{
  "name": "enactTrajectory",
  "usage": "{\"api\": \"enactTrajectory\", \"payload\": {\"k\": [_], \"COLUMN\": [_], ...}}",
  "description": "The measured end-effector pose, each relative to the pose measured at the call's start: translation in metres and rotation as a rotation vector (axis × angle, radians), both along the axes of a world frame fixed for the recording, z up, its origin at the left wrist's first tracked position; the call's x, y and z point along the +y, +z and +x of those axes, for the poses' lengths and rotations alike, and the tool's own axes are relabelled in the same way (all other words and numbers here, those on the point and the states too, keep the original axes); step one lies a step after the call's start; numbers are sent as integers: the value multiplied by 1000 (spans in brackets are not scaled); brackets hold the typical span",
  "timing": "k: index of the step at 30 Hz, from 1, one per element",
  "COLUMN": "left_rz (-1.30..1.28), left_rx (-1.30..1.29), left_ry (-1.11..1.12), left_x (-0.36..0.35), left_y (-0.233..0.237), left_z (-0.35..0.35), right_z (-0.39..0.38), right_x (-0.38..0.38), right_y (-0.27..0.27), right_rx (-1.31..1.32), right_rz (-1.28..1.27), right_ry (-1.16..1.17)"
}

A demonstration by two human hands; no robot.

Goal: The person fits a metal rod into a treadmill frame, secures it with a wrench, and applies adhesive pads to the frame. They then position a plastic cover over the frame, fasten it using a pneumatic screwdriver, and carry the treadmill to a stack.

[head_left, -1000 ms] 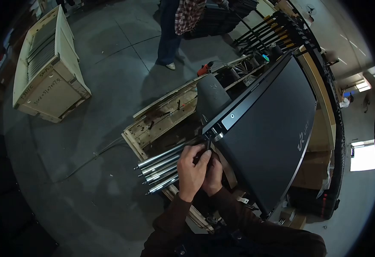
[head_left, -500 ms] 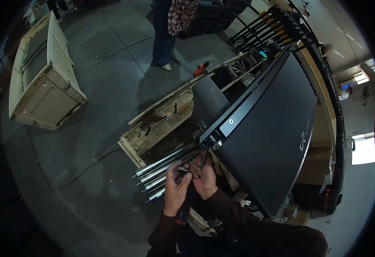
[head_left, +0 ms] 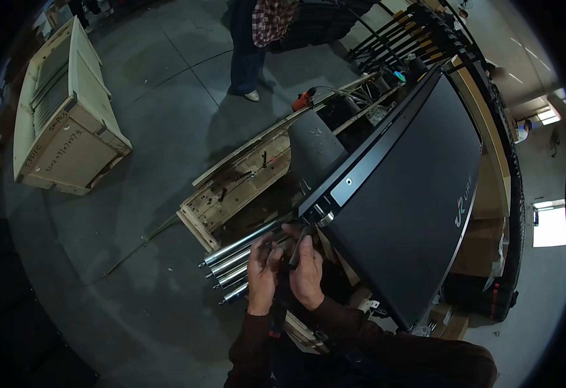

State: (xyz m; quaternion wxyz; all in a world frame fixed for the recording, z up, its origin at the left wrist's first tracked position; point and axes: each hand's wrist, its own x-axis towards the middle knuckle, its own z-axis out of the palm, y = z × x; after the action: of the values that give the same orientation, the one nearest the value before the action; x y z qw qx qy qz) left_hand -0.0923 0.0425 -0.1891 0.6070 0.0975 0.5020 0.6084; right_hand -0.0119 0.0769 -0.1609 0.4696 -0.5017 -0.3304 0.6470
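My left hand (head_left: 261,278) is closed, its fingers curled in beside the metal rollers; what it holds, if anything, is too dark to make out. My right hand (head_left: 307,277) pinches a slim dark metal piece (head_left: 298,251) between thumb and fingers. Both hands are close together, just below the lower corner of a large black panel (head_left: 405,194) with a light logo. On that corner sits a shiny round fitting (head_left: 326,218), a little above my right thumb. Several silver rollers (head_left: 237,250) lie side by side to the left of my hands.
A wooden workbench tray (head_left: 231,187) holds small screws and dark tools. Beyond it lies an orange power tool (head_left: 303,100). A large wooden crate (head_left: 69,149) stands on the floor at left. Another person (head_left: 247,58) stands at the top. Black racks (head_left: 418,42) fill the upper right.
My right thumb has come up along the slim metal piece, which is tilted more. My left fingers have curled in, and the small silver piece seen in them before no longer shows.
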Motion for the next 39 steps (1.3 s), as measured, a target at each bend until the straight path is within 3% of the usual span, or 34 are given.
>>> {"api": "enactTrajectory", "payload": {"k": [1, 3, 5, 7, 8, 14, 17, 21, 23, 24, 26, 27, 29, 32, 34, 36, 39], "left_rz": [-1, 97, 1, 179, 242, 128, 79, 121, 241, 239, 63, 68, 74, 193, 221, 73, 139], "left_rx": [0, 110, 60, 258, 299, 751, 570, 525, 137, 137, 559, 558, 274, 126, 45, 523, 739], "left_ry": [4, -119, -146, -149, -46, 14, 72, 117, 237, 237, 43, 46, 131, 193, 206, 46, -166], "left_x": [-2, -13, -20, -18, -18, -15, -11, -15, -11, -11, -6, -3, 0, 3, -1, -15, -52], "left_y": [-4, -26, -28, 5, 9, 28, 20, -17, -23, -18, -5, -7, -22, -63, -54, -35, 4], "left_z": [4, 17, 37, 49, 61, 59, 60, 54, 46, 38, 22, 19, 14, 14, 15, 23, 29], "right_z": [7, 15, 19, 20, 20, 13, 4, -1, -10, -16, -29, -34, -44, -47, -39, -24, 15], "right_x": [1, 3, 3, 4, 4, -3, -2, 1, 0, -3, -4, 0, 8, 16, 15, 6, -21], "right_y": [1, 10, 20, 27, 28, 40, 38, 25, 24, 21, 17, 18, 21, 17, 13, 17, 31], "right_rx": [-214, -208, -206, -290, -291, -192, -177, -67, -16, 27, 74, 93, 135, 283, 227, 173, -2], "right_rz": [137, 92, 46, 26, 24, -64, -32, -8, -28, -35, -36, -10, 0, -18, -16, -16, -28], "right_ry": [138, 158, 176, 114, 120, 90, 62, 106, 102, 33, -34, -43, -51, -23, 13, 33, 337]}}
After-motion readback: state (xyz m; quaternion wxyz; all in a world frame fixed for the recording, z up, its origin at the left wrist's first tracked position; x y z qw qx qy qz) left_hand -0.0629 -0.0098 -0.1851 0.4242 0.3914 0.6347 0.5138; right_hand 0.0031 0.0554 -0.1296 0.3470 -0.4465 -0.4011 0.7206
